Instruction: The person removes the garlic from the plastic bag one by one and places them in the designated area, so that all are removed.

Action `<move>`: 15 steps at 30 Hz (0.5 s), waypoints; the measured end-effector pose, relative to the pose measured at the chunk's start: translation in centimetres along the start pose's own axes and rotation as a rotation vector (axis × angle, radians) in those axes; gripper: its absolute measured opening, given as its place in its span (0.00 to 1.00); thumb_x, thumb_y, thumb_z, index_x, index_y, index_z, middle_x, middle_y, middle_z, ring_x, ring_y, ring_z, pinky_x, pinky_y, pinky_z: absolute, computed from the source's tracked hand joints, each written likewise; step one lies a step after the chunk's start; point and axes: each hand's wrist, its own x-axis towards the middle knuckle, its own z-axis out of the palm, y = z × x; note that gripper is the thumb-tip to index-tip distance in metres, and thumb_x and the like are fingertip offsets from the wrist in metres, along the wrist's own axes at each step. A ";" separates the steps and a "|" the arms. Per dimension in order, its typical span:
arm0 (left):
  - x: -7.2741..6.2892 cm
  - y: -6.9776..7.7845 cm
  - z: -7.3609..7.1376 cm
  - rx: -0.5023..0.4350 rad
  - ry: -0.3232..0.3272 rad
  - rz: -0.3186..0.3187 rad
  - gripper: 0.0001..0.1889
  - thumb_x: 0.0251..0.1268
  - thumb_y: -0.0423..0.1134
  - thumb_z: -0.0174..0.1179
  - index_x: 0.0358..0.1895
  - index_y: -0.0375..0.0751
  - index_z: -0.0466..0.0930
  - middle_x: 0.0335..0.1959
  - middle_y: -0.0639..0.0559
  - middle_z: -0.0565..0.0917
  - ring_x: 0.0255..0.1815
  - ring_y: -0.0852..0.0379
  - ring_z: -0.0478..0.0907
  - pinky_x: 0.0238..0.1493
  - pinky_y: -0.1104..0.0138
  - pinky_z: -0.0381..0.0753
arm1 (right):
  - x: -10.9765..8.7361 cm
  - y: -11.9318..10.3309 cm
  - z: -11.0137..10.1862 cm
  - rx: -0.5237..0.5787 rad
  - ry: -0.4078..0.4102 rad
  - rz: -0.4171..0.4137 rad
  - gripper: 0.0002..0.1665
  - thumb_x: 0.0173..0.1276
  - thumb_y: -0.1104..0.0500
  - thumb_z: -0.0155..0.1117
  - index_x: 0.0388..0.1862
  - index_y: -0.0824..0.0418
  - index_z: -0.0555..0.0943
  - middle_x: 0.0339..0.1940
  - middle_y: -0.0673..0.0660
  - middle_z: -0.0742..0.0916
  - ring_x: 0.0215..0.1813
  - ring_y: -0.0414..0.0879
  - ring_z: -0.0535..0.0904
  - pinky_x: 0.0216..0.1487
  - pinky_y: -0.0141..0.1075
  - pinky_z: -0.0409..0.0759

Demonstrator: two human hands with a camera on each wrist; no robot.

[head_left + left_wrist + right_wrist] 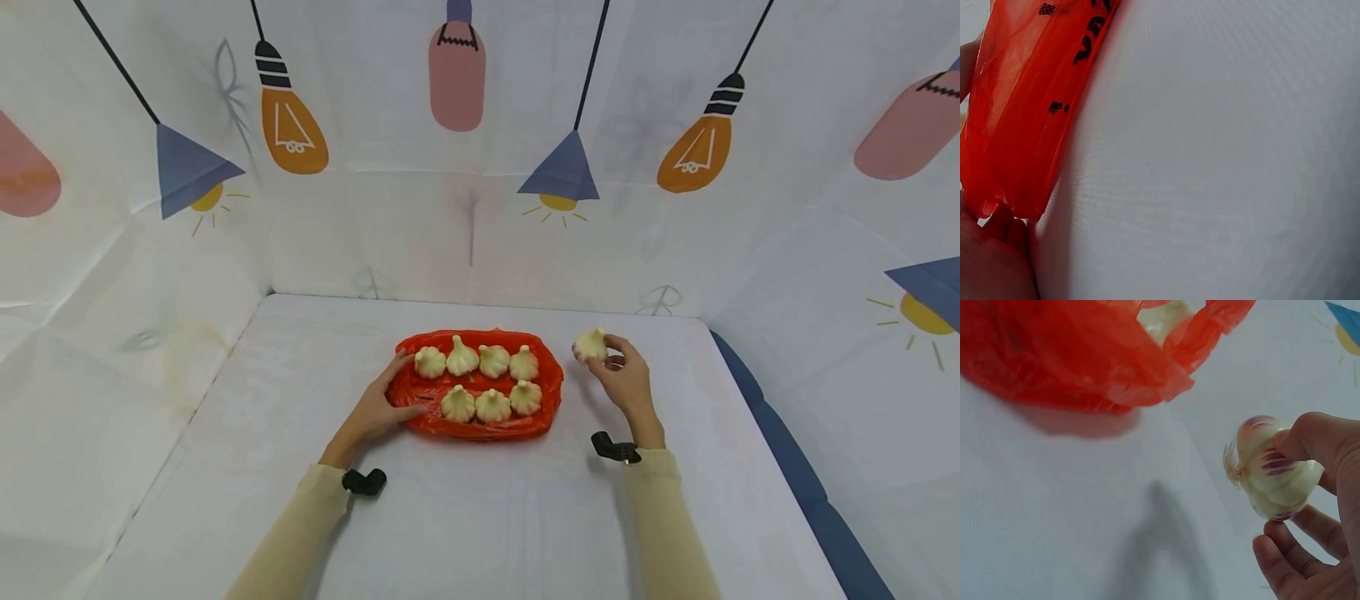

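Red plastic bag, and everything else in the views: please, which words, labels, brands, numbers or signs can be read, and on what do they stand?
No text can be read with certainty.
Red plastic bag, left wrist view: large black lettering, turned sideways and cut off; small black marks, too blurred.
Same bag, head view: a dark mark inside, too small.
Patterned backdrop: lamp pictures and light-bulb pictures, no letters seen.

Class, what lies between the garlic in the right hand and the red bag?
Nothing; the stretch is bare. The head view shows only white table between the red bag and the garlic in the right hand.
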 end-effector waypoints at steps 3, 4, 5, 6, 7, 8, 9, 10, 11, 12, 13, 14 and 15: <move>0.0 0.1 0.0 0.002 -0.003 -0.006 0.49 0.58 0.46 0.76 0.81 0.57 0.58 0.87 0.51 0.47 0.86 0.38 0.42 0.81 0.39 0.50 | 0.1 0.8 0.0 -0.031 0.002 0.008 0.32 0.66 0.58 0.72 0.68 0.67 0.77 0.66 0.68 0.81 0.55 0.63 0.82 0.41 0.14 0.72; -0.1 0.1 0.0 0.002 -0.003 -0.008 0.49 0.58 0.46 0.76 0.81 0.57 0.58 0.87 0.51 0.47 0.86 0.38 0.42 0.81 0.39 0.50 | 0.1 1.0 0.0 -0.041 0.002 0.012 0.33 0.66 0.58 0.72 0.68 0.67 0.77 0.66 0.68 0.81 0.54 0.63 0.83 0.41 0.15 0.72; -0.1 0.2 -0.1 0.001 -0.003 -0.010 0.49 0.58 0.46 0.76 0.81 0.57 0.57 0.87 0.51 0.47 0.86 0.38 0.42 0.81 0.39 0.50 | 0.1 1.3 0.0 -0.056 0.003 0.015 0.33 0.66 0.57 0.72 0.68 0.66 0.77 0.66 0.68 0.81 0.54 0.62 0.83 0.41 0.16 0.72; -0.1 0.2 -0.1 0.002 -0.002 -0.011 0.49 0.59 0.46 0.76 0.81 0.57 0.57 0.87 0.51 0.47 0.86 0.38 0.42 0.81 0.39 0.50 | 0.2 1.6 0.0 -0.069 0.003 0.019 0.33 0.66 0.57 0.72 0.68 0.66 0.77 0.66 0.68 0.81 0.54 0.62 0.83 0.41 0.17 0.72; -0.1 0.2 -0.1 0.002 -0.002 -0.011 0.49 0.59 0.46 0.76 0.81 0.58 0.57 0.87 0.51 0.46 0.86 0.38 0.42 0.81 0.39 0.50 | 0.2 1.8 -0.1 -0.081 0.001 0.024 0.33 0.66 0.56 0.72 0.68 0.65 0.77 0.66 0.68 0.81 0.54 0.61 0.83 0.41 0.18 0.72; -0.1 0.2 -0.1 0.000 0.000 -0.012 0.49 0.58 0.45 0.76 0.81 0.58 0.57 0.87 0.51 0.47 0.86 0.39 0.42 0.81 0.39 0.50 | 0.3 2.1 0.0 -0.092 0.000 0.027 0.33 0.66 0.56 0.72 0.69 0.65 0.77 0.66 0.68 0.81 0.54 0.61 0.83 0.42 0.20 0.73; -0.1 0.2 0.0 -0.003 0.002 -0.010 0.49 0.58 0.45 0.76 0.81 0.58 0.58 0.87 0.51 0.47 0.86 0.39 0.42 0.81 0.39 0.50 | 0.4 2.3 0.0 -0.100 0.000 0.031 0.34 0.67 0.55 0.72 0.69 0.65 0.77 0.66 0.68 0.81 0.54 0.61 0.83 0.42 0.22 0.74; -0.1 0.2 0.0 -0.005 0.002 -0.009 0.48 0.59 0.45 0.76 0.81 0.57 0.58 0.87 0.51 0.47 0.86 0.39 0.42 0.81 0.39 0.50 | 0.4 2.5 0.0 -0.105 -0.001 0.037 0.34 0.67 0.54 0.72 0.69 0.64 0.77 0.66 0.67 0.81 0.54 0.61 0.83 0.43 0.23 0.74; -0.1 0.2 0.0 -0.006 0.002 -0.008 0.48 0.59 0.45 0.76 0.81 0.57 0.58 0.87 0.51 0.47 0.86 0.39 0.42 0.81 0.39 0.50 | 0.5 2.7 0.0 -0.113 -0.001 0.039 0.34 0.67 0.54 0.72 0.69 0.64 0.77 0.66 0.67 0.81 0.54 0.61 0.83 0.44 0.25 0.75; -0.1 0.2 0.0 -0.009 0.003 -0.006 0.48 0.58 0.44 0.76 0.81 0.57 0.58 0.87 0.51 0.47 0.86 0.39 0.42 0.81 0.39 0.49 | 0.6 2.9 0.0 -0.117 -0.003 0.041 0.34 0.68 0.54 0.72 0.69 0.64 0.76 0.66 0.67 0.81 0.55 0.61 0.83 0.45 0.27 0.76; -0.1 0.2 0.1 -0.010 0.003 -0.004 0.48 0.58 0.44 0.76 0.81 0.57 0.59 0.87 0.51 0.47 0.86 0.39 0.43 0.81 0.39 0.49 | 0.6 3.0 0.0 -0.120 -0.002 0.042 0.34 0.68 0.54 0.72 0.70 0.64 0.76 0.66 0.68 0.81 0.55 0.61 0.83 0.47 0.30 0.78; -0.1 0.2 0.1 -0.009 0.001 -0.002 0.48 0.59 0.45 0.76 0.81 0.56 0.58 0.87 0.50 0.47 0.86 0.39 0.43 0.81 0.39 0.49 | 0.7 3.1 0.0 -0.124 -0.001 0.041 0.34 0.68 0.54 0.71 0.70 0.64 0.76 0.66 0.68 0.81 0.55 0.61 0.83 0.48 0.32 0.79; -0.1 0.2 0.1 -0.009 -0.001 -0.002 0.48 0.59 0.44 0.76 0.81 0.56 0.59 0.87 0.50 0.47 0.86 0.39 0.43 0.81 0.39 0.49 | 0.8 3.2 0.1 -0.126 0.001 0.038 0.34 0.68 0.54 0.71 0.70 0.65 0.76 0.66 0.68 0.81 0.56 0.61 0.83 0.50 0.35 0.81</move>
